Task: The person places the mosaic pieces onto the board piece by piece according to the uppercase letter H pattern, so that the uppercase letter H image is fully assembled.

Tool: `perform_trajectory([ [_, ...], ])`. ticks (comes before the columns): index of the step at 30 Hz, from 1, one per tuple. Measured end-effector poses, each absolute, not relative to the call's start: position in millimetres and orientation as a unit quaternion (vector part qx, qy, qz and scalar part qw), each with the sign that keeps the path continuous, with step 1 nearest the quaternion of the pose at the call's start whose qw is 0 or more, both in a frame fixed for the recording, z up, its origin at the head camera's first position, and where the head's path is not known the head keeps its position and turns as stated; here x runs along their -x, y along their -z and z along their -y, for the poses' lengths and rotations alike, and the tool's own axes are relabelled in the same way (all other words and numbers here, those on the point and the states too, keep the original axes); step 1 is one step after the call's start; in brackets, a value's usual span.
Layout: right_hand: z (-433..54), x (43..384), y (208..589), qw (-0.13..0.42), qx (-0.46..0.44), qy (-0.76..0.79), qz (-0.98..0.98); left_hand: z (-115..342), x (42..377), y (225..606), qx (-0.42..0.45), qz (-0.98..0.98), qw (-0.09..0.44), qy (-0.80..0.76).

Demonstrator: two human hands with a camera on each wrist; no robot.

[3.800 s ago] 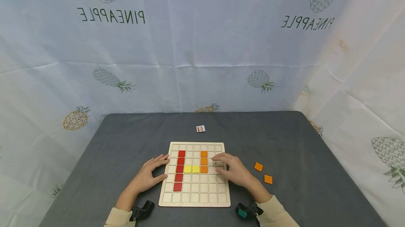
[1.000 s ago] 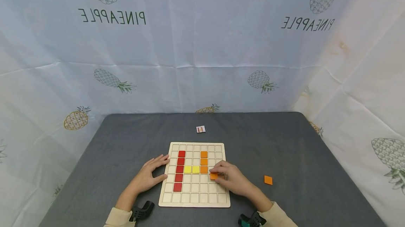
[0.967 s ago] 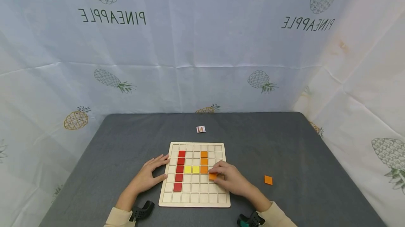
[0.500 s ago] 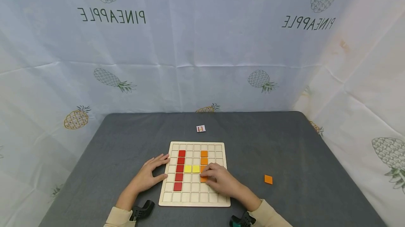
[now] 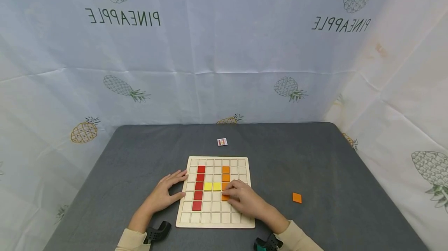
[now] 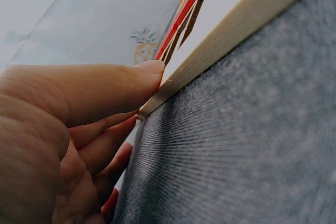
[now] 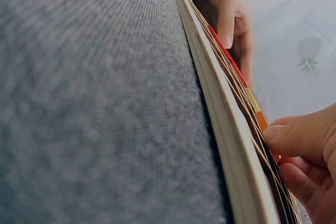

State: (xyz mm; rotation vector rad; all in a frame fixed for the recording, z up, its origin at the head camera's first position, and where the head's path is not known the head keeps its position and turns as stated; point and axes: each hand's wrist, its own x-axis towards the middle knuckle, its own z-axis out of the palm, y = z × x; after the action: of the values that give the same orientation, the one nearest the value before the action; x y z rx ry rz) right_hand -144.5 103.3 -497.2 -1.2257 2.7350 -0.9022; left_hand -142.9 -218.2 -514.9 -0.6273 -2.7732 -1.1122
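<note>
A wooden grid board [image 5: 210, 220] lies on the grey table. One column of it holds several red tiles [image 5: 199, 186], with two yellow tiles [image 5: 212, 186] beside the middle one. Farther right runs a column of orange tiles [image 5: 225, 173]. My right hand [image 5: 246, 200] pinches the lowest orange tile [image 5: 225, 197] at its cell, fingers partly covering it and the one above. In the right wrist view the thumb [image 7: 291, 135] touches that tile's edge. My left hand [image 5: 163, 193] rests against the board's left edge, thumb [image 6: 126, 88] and fingertips touching the rim.
One loose orange tile [image 5: 297, 197] lies on the table [image 5: 336, 188] to the right of the board. Behind the board is a small card [image 5: 222, 142] with a coloured grid pattern. A pineapple-print cloth [image 5: 224, 48] hangs behind the table.
My right hand has brought an orange tile leftward over the board to the cell below the other orange ones. Of two loose orange tiles, one is left on the table. My left hand stays put.
</note>
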Motion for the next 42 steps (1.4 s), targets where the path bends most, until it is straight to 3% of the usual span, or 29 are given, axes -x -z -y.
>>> perform_trajectory([
  [12,-119,146,489,-0.046,0.377,0.319,-0.868,218,144,516,0.209,0.907,0.043,0.364],
  [23,-188,139,487,-0.047,0.284,0.333,-0.898,218,142,516,0.205,0.909,0.042,0.361],
  [38,-275,117,493,-0.118,0.166,0.358,-0.911,218,142,514,0.208,0.906,0.043,0.366],
  [42,-285,113,495,-0.1,0.125,0.352,-0.922,218,143,513,0.21,0.904,0.042,0.37],
])
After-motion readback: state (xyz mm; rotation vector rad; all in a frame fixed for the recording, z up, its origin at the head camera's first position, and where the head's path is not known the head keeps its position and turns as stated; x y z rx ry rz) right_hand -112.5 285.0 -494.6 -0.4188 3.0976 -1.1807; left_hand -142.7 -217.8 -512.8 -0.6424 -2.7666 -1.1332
